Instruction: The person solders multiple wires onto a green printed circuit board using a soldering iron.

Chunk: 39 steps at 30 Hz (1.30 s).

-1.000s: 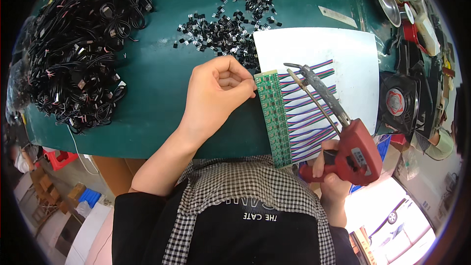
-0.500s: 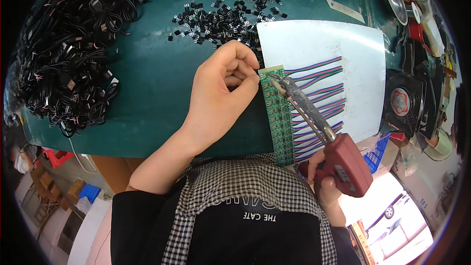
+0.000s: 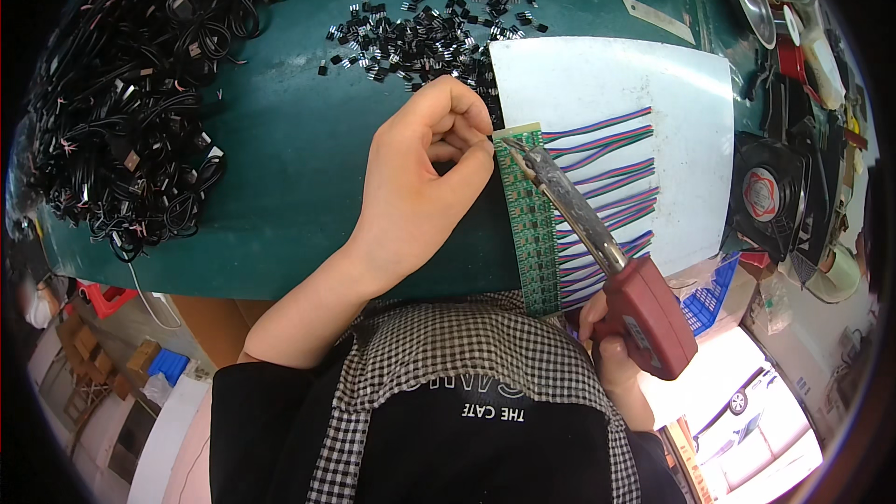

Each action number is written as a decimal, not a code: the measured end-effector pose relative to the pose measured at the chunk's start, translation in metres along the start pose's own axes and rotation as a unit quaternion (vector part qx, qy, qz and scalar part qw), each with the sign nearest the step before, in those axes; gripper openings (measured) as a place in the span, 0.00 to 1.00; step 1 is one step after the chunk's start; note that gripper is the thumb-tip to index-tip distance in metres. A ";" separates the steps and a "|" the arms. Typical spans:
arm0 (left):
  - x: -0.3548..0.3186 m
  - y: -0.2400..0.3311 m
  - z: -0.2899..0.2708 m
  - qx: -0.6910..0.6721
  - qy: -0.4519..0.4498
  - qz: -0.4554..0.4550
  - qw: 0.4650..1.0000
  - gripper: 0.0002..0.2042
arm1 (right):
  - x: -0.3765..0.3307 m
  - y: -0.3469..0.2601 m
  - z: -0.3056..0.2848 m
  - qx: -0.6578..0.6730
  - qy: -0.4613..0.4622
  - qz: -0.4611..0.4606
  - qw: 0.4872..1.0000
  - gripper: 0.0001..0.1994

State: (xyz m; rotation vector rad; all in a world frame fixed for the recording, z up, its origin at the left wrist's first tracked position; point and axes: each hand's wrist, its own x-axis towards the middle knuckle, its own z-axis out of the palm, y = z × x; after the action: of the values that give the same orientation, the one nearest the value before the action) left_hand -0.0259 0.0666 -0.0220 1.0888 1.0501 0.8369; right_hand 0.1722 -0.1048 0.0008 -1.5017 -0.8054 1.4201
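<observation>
A long green circuit board strip point(image 3: 534, 224) lies on the green table, with several multicoloured wire bundles point(image 3: 607, 177) running off its right side over a white sheet point(image 3: 635, 75). My left hand point(image 3: 425, 177) rests beside the strip's upper left end, fingers pinched together at the board's top corner; whether something thin is between them I cannot tell. My right hand point(image 3: 611, 364) grips the red handle of a soldering iron point(image 3: 597, 243). The iron's tip touches the top end of the strip, close to my left fingertips.
A big heap of black cables point(image 3: 131, 103) fills the table's left side. Small black components point(image 3: 420, 28) lie scattered at the top centre. A black fan point(image 3: 775, 196), tape rolls and tools crowd the right edge. A blue basket point(image 3: 709, 289) sits below the table edge.
The iron's tip has moved left and up along the strip to its top end. My left hand has closed its fingers at that same corner.
</observation>
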 end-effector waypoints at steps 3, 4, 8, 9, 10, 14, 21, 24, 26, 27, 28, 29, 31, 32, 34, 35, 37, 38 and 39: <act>0.000 0.000 0.000 -0.003 0.001 0.003 1.000 0.06 | 0.001 0.000 0.000 -0.006 -0.003 0.007 1.000 0.37; 0.000 0.000 0.000 -0.003 0.001 0.004 1.000 0.06 | 0.001 0.001 -0.001 -0.006 -0.003 0.007 1.000 0.37; -0.001 -0.001 0.001 0.000 0.001 0.006 1.000 0.06 | 0.003 0.003 0.004 0.000 -0.003 -0.035 0.999 0.32; -0.001 -0.001 0.001 -0.001 0.002 0.007 1.000 0.06 | 0.003 0.002 0.007 -0.013 0.018 -0.045 0.999 0.30; -0.001 -0.002 0.001 -0.001 0.002 0.007 1.000 0.06 | 0.003 0.003 0.006 -0.013 0.018 -0.045 0.999 0.30; -0.001 -0.002 0.000 0.000 0.002 0.008 1.000 0.06 | 0.005 0.001 0.003 -0.032 -0.009 -0.055 0.998 0.30; -0.001 -0.003 0.001 -0.003 0.003 0.015 1.000 0.06 | -0.001 0.008 -0.004 -0.016 -0.013 -0.044 0.999 0.41; -0.001 -0.002 0.001 -0.002 0.003 0.015 1.000 0.06 | -0.003 0.011 -0.010 -0.022 -0.032 -0.029 0.999 0.39; -0.001 -0.003 0.001 -0.003 0.003 0.016 1.000 0.06 | -0.004 0.013 -0.006 -0.014 -0.012 -0.036 0.999 0.38; -0.001 -0.004 0.001 -0.005 0.005 0.018 1.000 0.06 | -0.004 0.014 -0.003 -0.006 0.006 -0.043 0.999 0.37; -0.001 -0.004 0.001 -0.004 0.005 0.018 1.000 0.06 | -0.004 0.015 -0.002 -0.005 0.005 -0.043 0.999 0.37; -0.001 -0.005 0.002 -0.006 0.006 0.016 1.000 0.06 | -0.004 0.015 0.000 0.000 0.014 -0.050 0.999 0.37; -0.001 -0.005 0.002 -0.009 0.006 0.015 1.000 0.06 | -0.004 0.014 -0.001 0.004 0.025 -0.056 0.998 0.36; -0.001 -0.005 0.002 -0.009 0.005 0.013 1.000 0.06 | -0.004 0.013 -0.003 -0.017 0.008 -0.054 0.998 0.36; 0.000 -0.006 0.002 -0.008 0.005 0.012 1.000 0.06 | -0.003 0.010 -0.003 -0.037 -0.009 -0.052 0.998 0.35; -0.001 -0.007 0.002 -0.008 0.006 0.016 1.000 0.06 | -0.002 0.004 0.001 -0.006 0.000 -0.040 0.999 0.34; -0.001 -0.007 0.002 -0.008 0.007 0.022 1.000 0.06 | -0.003 0.001 0.003 0.024 0.009 -0.030 0.999 0.33; -0.001 -0.006 0.002 -0.008 0.007 0.026 1.000 0.06 | -0.006 0.003 0.003 0.043 0.009 -0.036 0.998 0.33; -0.001 -0.006 0.002 -0.006 0.007 0.030 1.000 0.06 | -0.008 0.005 0.004 0.062 0.009 -0.042 0.997 0.33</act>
State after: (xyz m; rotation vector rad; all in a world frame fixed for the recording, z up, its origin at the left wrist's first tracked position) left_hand -0.0242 0.0633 -0.0274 1.1091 1.0275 0.8987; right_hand 0.1668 -0.1132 -0.0003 -1.3693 -0.7470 1.3677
